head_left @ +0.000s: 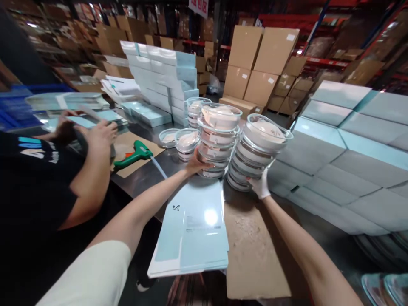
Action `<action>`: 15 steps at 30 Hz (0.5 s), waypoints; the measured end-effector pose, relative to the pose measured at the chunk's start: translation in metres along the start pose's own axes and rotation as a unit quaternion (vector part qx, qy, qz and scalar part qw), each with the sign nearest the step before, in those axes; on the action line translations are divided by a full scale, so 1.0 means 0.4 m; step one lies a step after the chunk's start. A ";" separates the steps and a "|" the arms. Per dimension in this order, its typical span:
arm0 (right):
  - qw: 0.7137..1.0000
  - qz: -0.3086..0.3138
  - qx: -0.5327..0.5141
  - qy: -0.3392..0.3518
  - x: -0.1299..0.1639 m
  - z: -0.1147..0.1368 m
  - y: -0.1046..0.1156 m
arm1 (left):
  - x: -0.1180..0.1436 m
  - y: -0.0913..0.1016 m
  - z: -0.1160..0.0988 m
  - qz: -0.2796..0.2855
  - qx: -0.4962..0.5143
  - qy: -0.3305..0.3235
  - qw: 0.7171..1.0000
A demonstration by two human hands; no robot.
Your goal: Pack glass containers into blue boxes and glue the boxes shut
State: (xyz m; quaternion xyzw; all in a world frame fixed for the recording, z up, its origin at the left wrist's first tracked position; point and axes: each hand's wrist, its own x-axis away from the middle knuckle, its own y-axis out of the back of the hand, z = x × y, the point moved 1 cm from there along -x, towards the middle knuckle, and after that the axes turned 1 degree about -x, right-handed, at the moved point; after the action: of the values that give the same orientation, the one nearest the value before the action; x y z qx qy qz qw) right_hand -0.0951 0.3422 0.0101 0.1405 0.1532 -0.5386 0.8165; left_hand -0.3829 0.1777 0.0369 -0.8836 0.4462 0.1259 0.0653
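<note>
Right stack: I am watching this pile of clear lidded bowls tilting away to the right, its foot resting at the table's far edge, just beyond the cardboard sheet.
Right hand: gloved in white, it is pressing against the lowest bowls from beneath and from the near side; the fingers are curled to the stack, though I cannot tell whether they are closing round it.
Left stack: standing more nearly upright, touching or almost touching the right stack, with an open-topped bowl crowning it.
Left hand: bare, fingers spread flat on the lower left flank of this stack, bracing rather than gripping.
Handling, as I judge it: the leaning pile is needing support low and a steadying push toward upright before anything else; I am keeping both palms low, moving the two stacks together and slowly, since the lids look smooth and likely to slide.
Risk: the upper bowls of the right stack are overhanging their base and could slip off.
Folders: pale blue flat sheets lying on the near table, directly below the left stack.
Loose bowls: a few short piles sitting just left of the stacks.
Glue gun: green, lying on brown card, well left.
Co-worker: a person in black, hands working on blue sheets.
Blue boxes: piled at right, close behind the leaning stack.
</note>
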 end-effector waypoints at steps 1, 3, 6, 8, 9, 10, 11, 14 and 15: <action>1.000 0.017 0.001 -0.009 -0.024 -0.006 -0.002 | -0.017 0.014 0.010 -0.001 -0.007 0.009 1.000; 0.998 0.052 0.006 -0.027 -0.068 -0.014 -0.005 | -0.054 0.040 0.024 -0.009 -0.022 0.023 0.999; 0.996 0.072 0.016 -0.045 -0.105 -0.021 -0.016 | -0.094 0.069 0.034 -0.030 -0.050 0.028 0.998; 0.998 0.042 0.028 -0.047 -0.109 -0.027 -0.031 | -0.101 0.078 0.040 -0.054 -0.071 0.029 0.996; 0.998 0.017 0.035 -0.045 -0.106 -0.032 -0.042 | -0.098 0.080 0.043 -0.069 -0.081 0.031 0.994; 0.998 -0.009 0.041 -0.041 -0.102 -0.037 -0.058 | -0.092 0.080 0.046 -0.091 -0.097 0.038 0.990; 0.998 -0.030 0.044 -0.038 -0.099 -0.042 -0.078 | -0.082 0.079 0.048 -0.119 -0.123 0.048 0.984; 0.997 -0.056 0.043 -0.036 -0.115 -0.060 -0.161 | -0.053 0.073 0.047 -0.191 -0.223 0.081 0.953; 0.997 -0.059 0.042 -0.037 -0.131 -0.065 -0.190 | -0.045 0.071 0.043 -0.206 -0.249 0.089 0.942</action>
State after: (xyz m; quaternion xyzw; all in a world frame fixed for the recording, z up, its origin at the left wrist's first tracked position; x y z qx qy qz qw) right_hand -0.1875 0.3674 0.0024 0.1449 0.1084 -0.5966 0.7819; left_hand -0.4187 0.1785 0.0254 -0.9520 0.2124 0.1376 -0.1723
